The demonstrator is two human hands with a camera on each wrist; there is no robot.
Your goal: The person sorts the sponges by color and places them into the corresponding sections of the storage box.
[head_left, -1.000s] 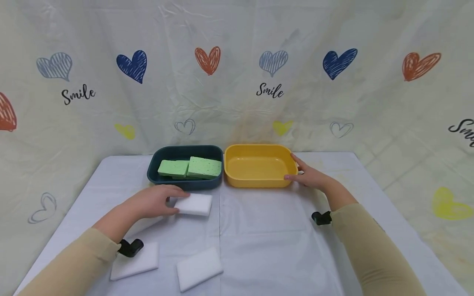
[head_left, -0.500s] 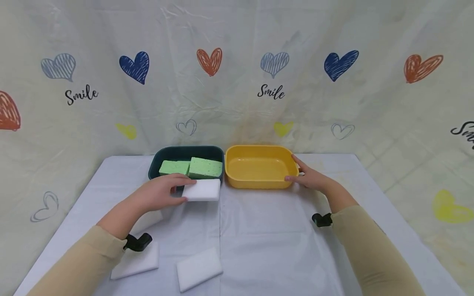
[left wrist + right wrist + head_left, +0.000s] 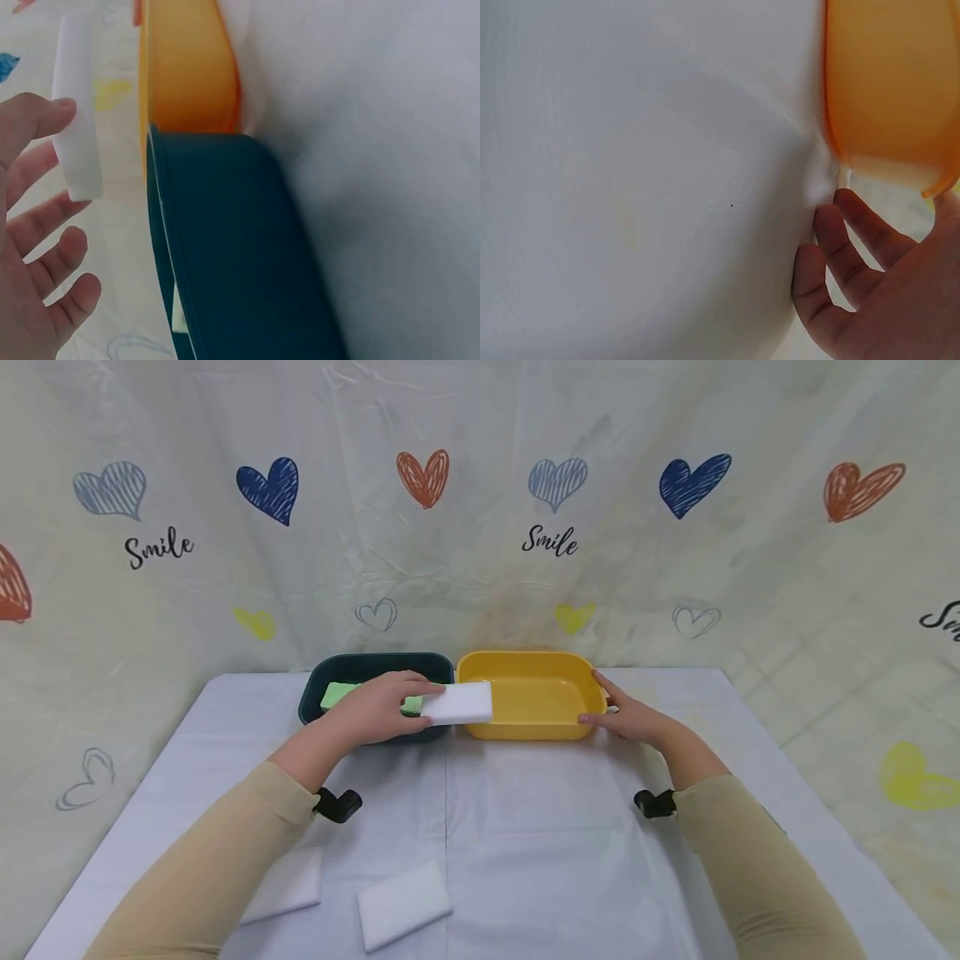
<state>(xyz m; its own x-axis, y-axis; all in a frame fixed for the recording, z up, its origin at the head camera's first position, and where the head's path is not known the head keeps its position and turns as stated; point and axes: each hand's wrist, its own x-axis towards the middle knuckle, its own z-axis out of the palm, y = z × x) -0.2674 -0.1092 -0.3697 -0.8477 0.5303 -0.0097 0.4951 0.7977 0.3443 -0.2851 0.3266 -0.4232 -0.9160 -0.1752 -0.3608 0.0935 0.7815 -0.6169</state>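
As the head view shows, the left hand pinches a white block by its left end, long axis running sideways, free end reaching across the yellow tub's left corner; green blocks lie in the dark green tub. Left wrist: thumb and fingers clamp the block, remaining fingers apart. Right wrist: the right hand touches the yellow tub's rim, fingers spread.
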